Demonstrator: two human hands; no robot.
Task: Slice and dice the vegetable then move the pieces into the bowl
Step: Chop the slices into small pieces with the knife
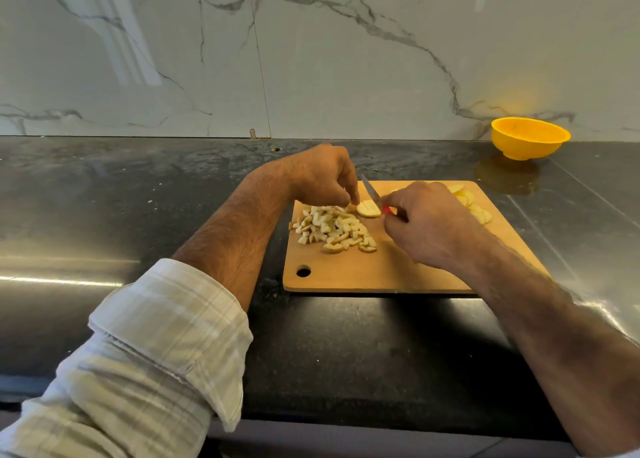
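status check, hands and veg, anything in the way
Left hand pins slice; right hand shut on knife. Diced pile on board, bowl far right. Path clear.

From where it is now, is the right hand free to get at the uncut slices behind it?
Probably yes: the uncut slices lie on the board just beyond the right hand, nothing between, but it holds the knife.

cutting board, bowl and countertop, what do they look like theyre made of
Cutting board: looks like wood or bamboo, matte tan, with a hanging hole in one corner.
Bowl: probably plastic, a uniform bright yellow with a smooth, slightly glossy wall.
Countertop: seems polished dark stone, perhaps granite, speckled and reflecting light streaks and the bowl.
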